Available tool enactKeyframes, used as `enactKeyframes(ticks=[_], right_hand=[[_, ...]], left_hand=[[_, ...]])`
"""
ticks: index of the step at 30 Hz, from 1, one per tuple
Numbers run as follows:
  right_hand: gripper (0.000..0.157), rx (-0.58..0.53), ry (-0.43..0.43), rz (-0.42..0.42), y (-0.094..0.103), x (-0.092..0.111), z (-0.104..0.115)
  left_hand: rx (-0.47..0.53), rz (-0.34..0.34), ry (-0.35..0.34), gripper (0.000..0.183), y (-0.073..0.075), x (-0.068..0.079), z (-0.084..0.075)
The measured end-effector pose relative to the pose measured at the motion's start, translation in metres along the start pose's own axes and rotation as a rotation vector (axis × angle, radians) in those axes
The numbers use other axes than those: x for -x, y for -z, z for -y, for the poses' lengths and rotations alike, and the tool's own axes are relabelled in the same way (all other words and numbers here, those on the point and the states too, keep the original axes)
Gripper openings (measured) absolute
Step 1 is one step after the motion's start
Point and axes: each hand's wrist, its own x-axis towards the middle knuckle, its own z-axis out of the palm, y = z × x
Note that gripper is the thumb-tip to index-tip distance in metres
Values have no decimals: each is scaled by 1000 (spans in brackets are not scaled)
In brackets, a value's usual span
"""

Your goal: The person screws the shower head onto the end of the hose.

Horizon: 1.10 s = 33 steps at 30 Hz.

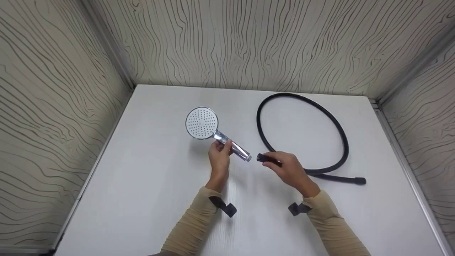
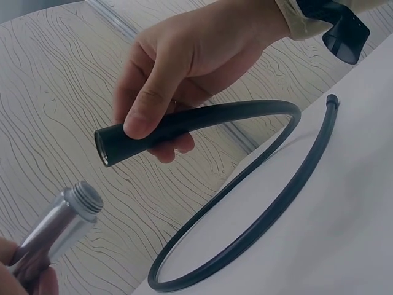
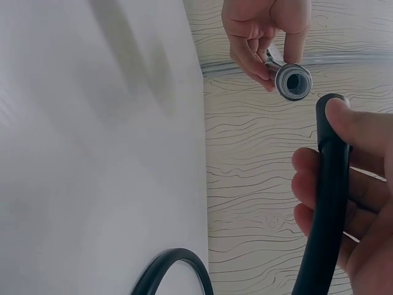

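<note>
My left hand (image 1: 219,158) grips the chrome handle of a shower head (image 1: 201,123), whose round white face with small nozzles points up. The handle's threaded end (image 2: 86,200) juts out toward the right, bare. In my right hand (image 1: 287,167) is the end of a black shower hose (image 1: 337,124), pinched between thumb and fingers near its connector (image 2: 116,145). A small gap separates the connector's open mouth from the threaded end; they do not touch. In the right wrist view the handle's hollow end (image 3: 293,82) faces the camera, just beyond the hose tip.
Behind my right hand the hose loops over the white table (image 1: 149,160), its other end (image 1: 359,181) lying to the right. Wood-grain patterned panels (image 1: 231,46) enclose the table at the back and both sides. Dark camera mounts (image 1: 227,209) are strapped to both wrists.
</note>
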Motion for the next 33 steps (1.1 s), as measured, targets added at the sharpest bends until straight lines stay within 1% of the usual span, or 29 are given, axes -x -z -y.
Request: enactKeyframes(ticks=[4,8,11,15,21,26,33], right_hand=[[21,5,6,13,-1,0,3],[21,-9,33,4,-3,0,4],[21,-31,34,-2,-4,-1,5],[22,-36,44,-21,-5,-1,5],[23,-40,100,-69,-6,-4,5],[24,-57,133,-101,-4,-10,7],[24,-62,150,-101,-7,-14,13]], left_hand=[[9,-10,4,31,0,2,1],[6,-18,5,33,1,2,2],[11,-20,3,34,1,2,4],[14,-14,5,35,1,3,6],[12,-5,21,37,0,4,8],[11,-12,30,38,-1,1,6],[41,-13,27,39,-1,-1,5]])
